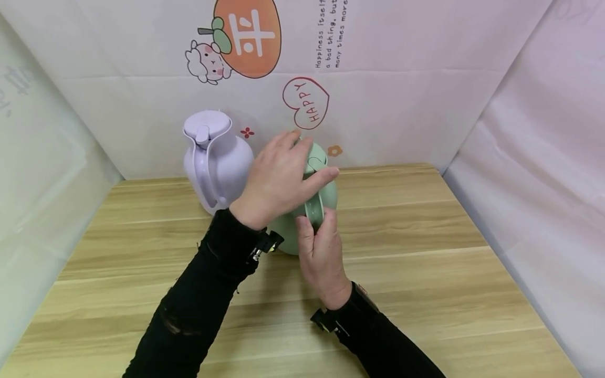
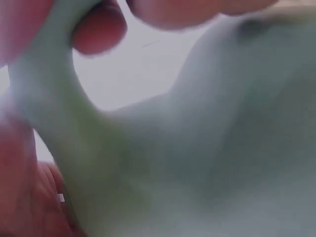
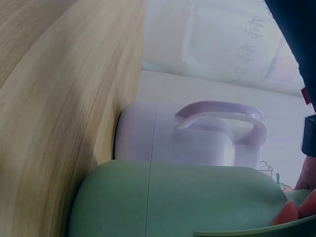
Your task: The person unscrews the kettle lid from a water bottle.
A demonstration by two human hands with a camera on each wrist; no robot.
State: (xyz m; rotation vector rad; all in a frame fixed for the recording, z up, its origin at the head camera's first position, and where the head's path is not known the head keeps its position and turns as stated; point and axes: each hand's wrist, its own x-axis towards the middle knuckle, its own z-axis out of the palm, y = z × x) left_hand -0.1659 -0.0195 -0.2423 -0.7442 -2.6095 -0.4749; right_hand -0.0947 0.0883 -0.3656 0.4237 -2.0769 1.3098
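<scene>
The right hand (image 1: 323, 257) is gripping the upright handle (image 1: 314, 210) of a rounded, pale green, plastic-looking jug (image 1: 284, 231), just beside a similar lilac jug (image 1: 238, 165). The left hand (image 1: 279, 176) is spanning the green lid (image 1: 317, 154), thumb outstretched; whether it is gripping, I cannot tell. Both are seemingly steadying or adjusting the top; the next move is probably calling for a firm handle hold.

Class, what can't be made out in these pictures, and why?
Head view: part of the lid of the green jug, under the left hand.
Head view: lower end of its handle, behind the right hand.
Head view: lower right of the lavender jug, behind the left hand.
Left wrist view: green jug's details, blurred.
Right wrist view: part of green jug, cut off by bottom edge.
</scene>
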